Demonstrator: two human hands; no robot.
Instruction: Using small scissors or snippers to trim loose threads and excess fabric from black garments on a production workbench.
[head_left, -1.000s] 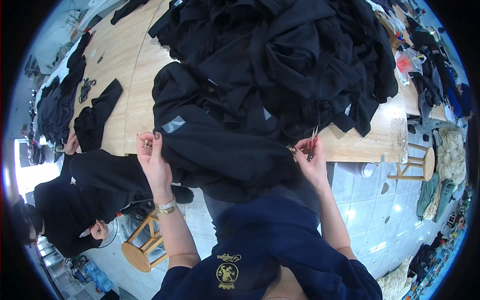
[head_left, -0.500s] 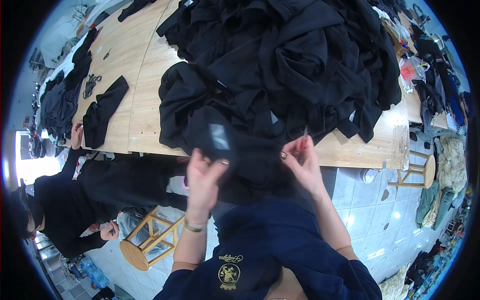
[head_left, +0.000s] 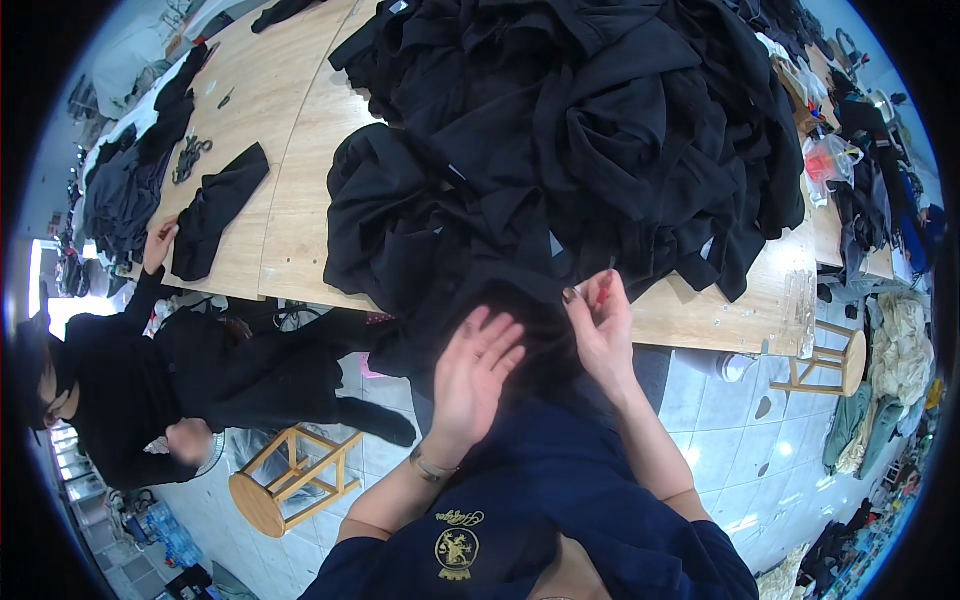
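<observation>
A black garment [head_left: 540, 355] hangs over the table's front edge onto my lap, joined in view to the dark heap behind it. My left hand [head_left: 478, 375] is open over this garment, palm showing and fingers spread, slightly blurred. Nothing is held in it. To its right my right hand [head_left: 604, 330] is closed in a pinch near the cloth. A small red-handled tool [head_left: 602, 295] shows between its fingers; most of it is hidden, so its exact kind is unclear.
A big pile of black garments [head_left: 610, 130] covers much of the wooden table [head_left: 300, 190]. On the left lie a black cloth piece [head_left: 215, 215] and dark scissors [head_left: 190, 158], by a co-worker's hand [head_left: 160, 245]. Wooden stools [head_left: 262, 505] stand on both sides.
My left hand has let go of the garment part with the white label, moved right and opened. That label is out of sight. My right hand stays pinched in nearly the same place.
</observation>
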